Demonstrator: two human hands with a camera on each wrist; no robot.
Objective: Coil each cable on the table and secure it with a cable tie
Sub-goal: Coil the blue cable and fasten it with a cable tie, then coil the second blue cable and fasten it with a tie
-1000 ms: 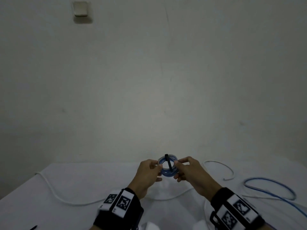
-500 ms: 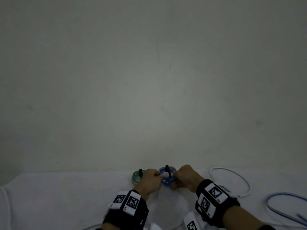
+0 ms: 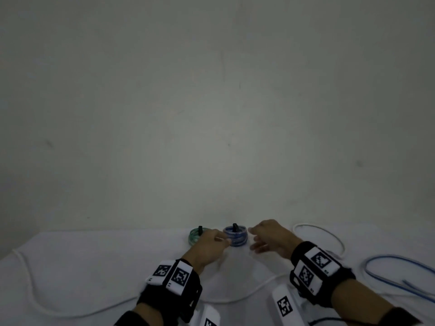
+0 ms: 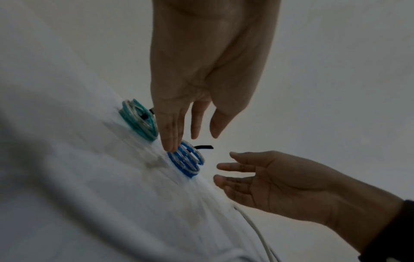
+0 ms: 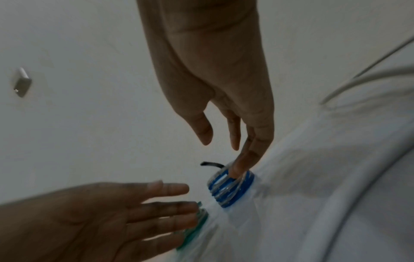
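A blue coiled cable with a black cable tie sticking up lies on the white table near the wall. Just left of it lies a green coiled cable with its own black tie. My left hand is open, its straight fingertips at the blue coil's left edge. My right hand is open just right of the coil and holds nothing. In the right wrist view its fingers overlap the blue coil. The left hand partly hides the green coil.
A loose white cable loop lies to the right of my right hand. A loose blue cable lies at the far right. Another long white cable runs across the table under my wrists and off to the left. A bare wall stands behind the table.
Both hands carried the tied blue coil forward, set it down beside the green coil and let go of it. Their fingers have straightened.
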